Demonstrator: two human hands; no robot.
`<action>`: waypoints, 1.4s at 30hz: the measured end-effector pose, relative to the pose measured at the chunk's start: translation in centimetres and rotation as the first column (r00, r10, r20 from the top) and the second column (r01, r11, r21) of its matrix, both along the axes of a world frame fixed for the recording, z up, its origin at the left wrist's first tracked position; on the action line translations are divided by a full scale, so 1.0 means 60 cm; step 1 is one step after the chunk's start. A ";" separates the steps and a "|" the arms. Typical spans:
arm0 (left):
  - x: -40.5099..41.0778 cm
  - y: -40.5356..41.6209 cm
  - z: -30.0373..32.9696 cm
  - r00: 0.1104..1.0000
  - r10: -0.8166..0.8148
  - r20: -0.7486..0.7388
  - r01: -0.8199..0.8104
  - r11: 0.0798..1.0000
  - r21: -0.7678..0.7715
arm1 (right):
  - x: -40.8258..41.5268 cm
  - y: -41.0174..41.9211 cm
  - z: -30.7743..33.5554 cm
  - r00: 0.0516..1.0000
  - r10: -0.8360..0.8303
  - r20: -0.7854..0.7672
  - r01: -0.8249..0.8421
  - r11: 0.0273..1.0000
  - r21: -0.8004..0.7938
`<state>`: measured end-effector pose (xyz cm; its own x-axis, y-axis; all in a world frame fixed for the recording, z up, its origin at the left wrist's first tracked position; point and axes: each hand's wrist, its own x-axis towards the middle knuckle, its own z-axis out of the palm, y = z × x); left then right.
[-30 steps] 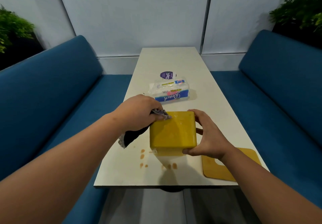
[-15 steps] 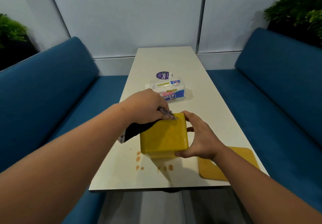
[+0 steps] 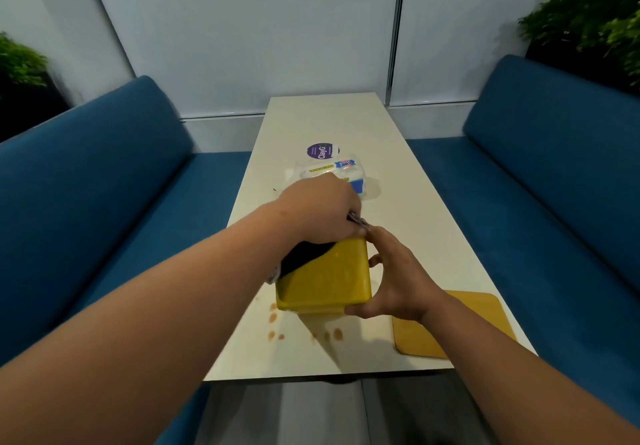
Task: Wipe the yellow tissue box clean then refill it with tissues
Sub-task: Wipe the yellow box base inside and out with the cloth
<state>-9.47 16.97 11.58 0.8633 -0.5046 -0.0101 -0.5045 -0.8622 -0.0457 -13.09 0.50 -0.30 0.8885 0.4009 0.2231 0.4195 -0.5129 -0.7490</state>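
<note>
My left hand (image 3: 320,210) gripped the dark cloth (image 3: 303,258) against the yellow tissue box (image 3: 325,276). My right hand (image 3: 394,280) clasped its right side (box tilted, base facing me).

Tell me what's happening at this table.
A person is wiping a yellow tissue box. The right hand grips the box, tilted off the table, while the left hand rubs a dark cloth along its far top edge. The tissue pack lies unopened beyond, and brown drips spot the tabletop.
</note>
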 end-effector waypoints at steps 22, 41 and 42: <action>-0.070 0.131 -0.058 0.996 0.030 0.084 -0.009 0.970 -0.242 | 0.018 0.002 -0.002 0.996 -0.033 -0.086 0.037 0.998 0.046; -0.099 0.092 -0.054 0.994 -0.113 -0.008 0.109 0.975 -0.192 | 0.012 -0.002 -0.003 0.996 -0.048 -0.079 0.050 0.998 0.028; -0.086 0.094 -0.050 0.998 -0.059 0.015 0.061 0.980 -0.188 | 0.011 -0.001 -0.004 0.995 -0.052 -0.080 0.054 0.998 0.030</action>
